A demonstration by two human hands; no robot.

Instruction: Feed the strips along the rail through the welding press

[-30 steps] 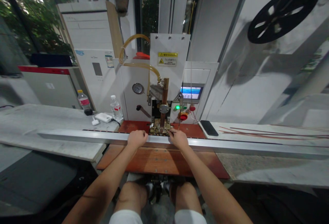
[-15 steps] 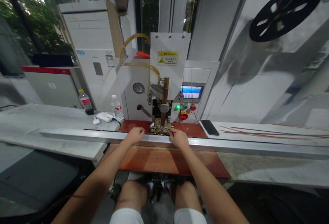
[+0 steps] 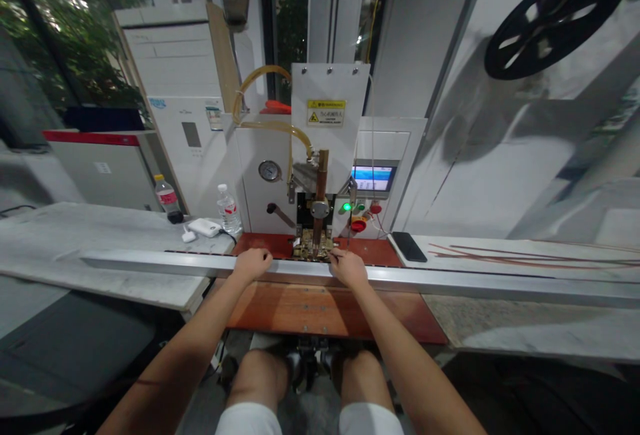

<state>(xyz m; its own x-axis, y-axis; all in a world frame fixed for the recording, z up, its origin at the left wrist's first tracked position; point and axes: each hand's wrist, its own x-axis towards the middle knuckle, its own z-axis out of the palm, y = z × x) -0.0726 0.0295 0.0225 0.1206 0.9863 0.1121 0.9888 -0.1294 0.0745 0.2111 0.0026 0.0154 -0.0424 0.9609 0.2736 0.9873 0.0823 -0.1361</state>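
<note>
In the head view my left hand (image 3: 253, 264) is closed, its fingers curled over the long silver metal bar (image 3: 295, 269). Anything inside that grasp is hidden. My right hand (image 3: 349, 268) pinches close to the right side of a small brass-coloured fixture (image 3: 313, 246); what sits between its fingertips is too small to name. Along the bar's back edge runs a thin dark strip (image 3: 195, 253), passing by both hands. Above the fixture stands the upright copper-coloured rod (image 3: 321, 178) of a white machine (image 3: 327, 88).
A phone (image 3: 409, 247) and several thin reddish rods (image 3: 500, 255) lie to the right. At left stand a clear water bottle (image 3: 229, 210), a dark-drink bottle (image 3: 168, 198) and a white power bank (image 3: 204, 227). A black reel (image 3: 555, 18) hangs at upper right.
My left hand has shifted a little to the left along the bar, away from the fixture, and its fingers are more curled. The right hand has stayed in place.
</note>
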